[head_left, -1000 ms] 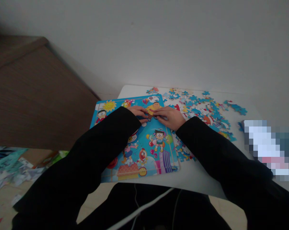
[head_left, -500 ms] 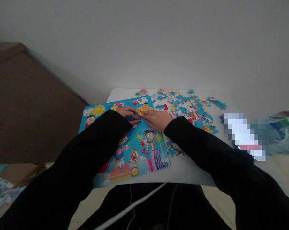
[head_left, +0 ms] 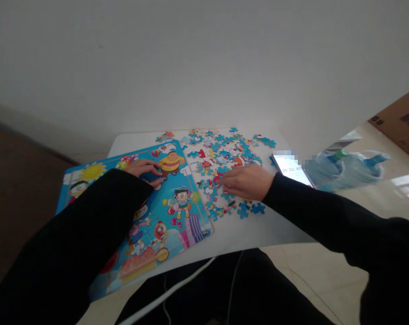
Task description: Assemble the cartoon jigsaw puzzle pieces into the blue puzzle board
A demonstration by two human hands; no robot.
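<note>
A blue cartoon puzzle board [head_left: 187, 234] lies at an angle on the left of the small white table. My left hand [head_left: 143, 170] rests on it beside the figure in the yellow shirt, thumb and forefinger apart with nothing visible between them. To the right of the board spreads a heap of loose puzzle pieces [head_left: 236, 151], mostly blue with red and white. Over this heap is my right hand [head_left: 247, 181], its fingers drawn together and pointing left. Its fingertips are low among the pieces, and what they pinch, if anything, is hidden.
A phone [head_left: 290, 169] with a running timer lies at the white table's [head_left: 258, 232] right edge. Beyond it, clear water jugs [head_left: 350, 169] stand on the floor near a cardboard box [head_left: 402, 119]. A white cable [head_left: 170, 291] crosses my lap.
My right hand has left the board and moved right onto the loose pieces. My left hand stays by the yellow-shirted figure. The camera view has turned right.
</note>
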